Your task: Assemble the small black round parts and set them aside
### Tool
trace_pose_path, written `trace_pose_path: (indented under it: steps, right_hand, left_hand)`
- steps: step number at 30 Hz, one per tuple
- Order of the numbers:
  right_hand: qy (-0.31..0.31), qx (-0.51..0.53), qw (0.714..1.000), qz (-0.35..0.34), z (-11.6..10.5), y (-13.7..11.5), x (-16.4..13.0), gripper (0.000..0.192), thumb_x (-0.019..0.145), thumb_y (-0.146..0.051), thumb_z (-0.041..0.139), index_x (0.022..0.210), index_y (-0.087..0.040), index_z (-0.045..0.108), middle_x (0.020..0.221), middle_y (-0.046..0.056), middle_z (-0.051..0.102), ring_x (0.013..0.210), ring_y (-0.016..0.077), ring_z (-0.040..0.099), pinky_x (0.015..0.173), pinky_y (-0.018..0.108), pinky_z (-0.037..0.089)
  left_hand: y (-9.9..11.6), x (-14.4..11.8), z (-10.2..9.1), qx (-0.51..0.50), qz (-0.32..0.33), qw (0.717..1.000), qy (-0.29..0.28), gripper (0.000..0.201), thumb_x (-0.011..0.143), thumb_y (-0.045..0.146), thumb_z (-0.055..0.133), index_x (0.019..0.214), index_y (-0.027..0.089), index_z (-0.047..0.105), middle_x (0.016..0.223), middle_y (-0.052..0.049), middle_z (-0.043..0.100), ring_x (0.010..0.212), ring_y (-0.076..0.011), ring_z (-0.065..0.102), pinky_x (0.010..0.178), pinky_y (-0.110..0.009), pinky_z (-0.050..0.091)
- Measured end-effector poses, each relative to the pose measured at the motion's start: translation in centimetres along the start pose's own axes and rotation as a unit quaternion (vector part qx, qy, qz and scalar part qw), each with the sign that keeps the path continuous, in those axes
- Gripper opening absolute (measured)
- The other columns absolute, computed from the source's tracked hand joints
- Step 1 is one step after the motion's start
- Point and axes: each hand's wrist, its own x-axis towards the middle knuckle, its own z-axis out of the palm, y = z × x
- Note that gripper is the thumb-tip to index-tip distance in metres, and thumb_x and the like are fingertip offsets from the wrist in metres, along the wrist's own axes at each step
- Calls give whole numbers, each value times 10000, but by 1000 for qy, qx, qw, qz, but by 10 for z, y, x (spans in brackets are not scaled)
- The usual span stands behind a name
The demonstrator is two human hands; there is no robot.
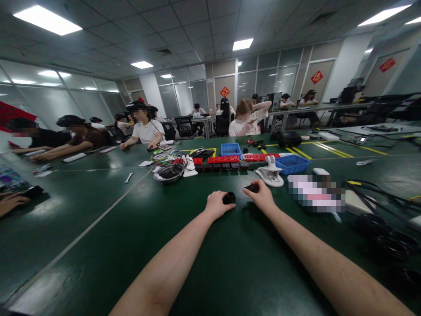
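Note:
My left hand [215, 206] is closed around a small black cylindrical part [229, 198] with a round, ring-like top. It holds the part upright, low over the green tabletop [226, 254]. A short way to the right, my right hand [264, 197] pinches a small dark piece [252, 188] between thumb and fingers. Its exact kind is too small to make out. The two parts are apart, with a narrow gap between the hands. Just beyond my right hand stands a white clip-like stand [270, 175].
Red and black power strips [226, 160] run across the table beyond my hands. Near them are a round metal dish [169, 173], a blue tray [292, 164] and a smaller blue bin [230, 149]. A wrench [128, 177] lies left; black rings [391, 245] and cables lie right. Several people sit around.

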Motion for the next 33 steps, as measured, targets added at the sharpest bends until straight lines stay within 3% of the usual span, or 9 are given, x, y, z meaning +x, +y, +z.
trace_pose_path:
  steps: [4,11,17,22,26,33]
  right_hand:
    - [-30,12,999,41,2,15,5,338,577,-366,569,800,-180,399,747,5,506,658,140,491,621,269,384]
    - [-167,9,986,-26,5,14,0,346,544,-268,600,802,-181,387,754,-12,489,665,123,487,616,244,388]
    - [-221,11,975,-26,0,12,0,468,565,-235,605,973,-171,385,816,6,499,738,124,498,691,258,390]
    - [-252,-8,968,-18,-8,15,4,491,563,-265,623,1000,-160,425,852,27,501,772,138,496,732,283,382]
    - [-239,25,971,0,-9,20,5,612,561,-358,629,1089,-164,388,957,62,489,829,157,490,744,298,393]
    - [-109,78,990,47,-3,22,5,429,740,-426,396,1071,-154,407,938,70,492,778,141,506,704,283,417]
  left_hand:
    - [-3,2,0,6,-15,1000,5,460,588,510,547,938,212,556,903,-54,557,880,-222,483,751,-309,362]
    - [-3,1,1,5,-20,1000,10,439,590,501,548,924,216,560,902,-50,559,877,-220,488,757,-306,360]
    - [0,0,-2,-19,-34,999,1,490,565,517,565,954,220,550,916,-51,553,901,-228,480,779,-310,352]
    - [-1,0,0,-48,-26,998,32,588,551,550,559,1039,226,496,979,-50,529,942,-223,462,800,-307,345]
    - [-1,0,0,-74,-40,996,37,606,557,504,585,1079,221,466,991,-45,526,953,-211,462,802,-294,351]
    - [-1,1,-2,-81,-23,996,19,393,594,449,584,908,214,585,881,-42,561,868,-199,500,753,-284,378]
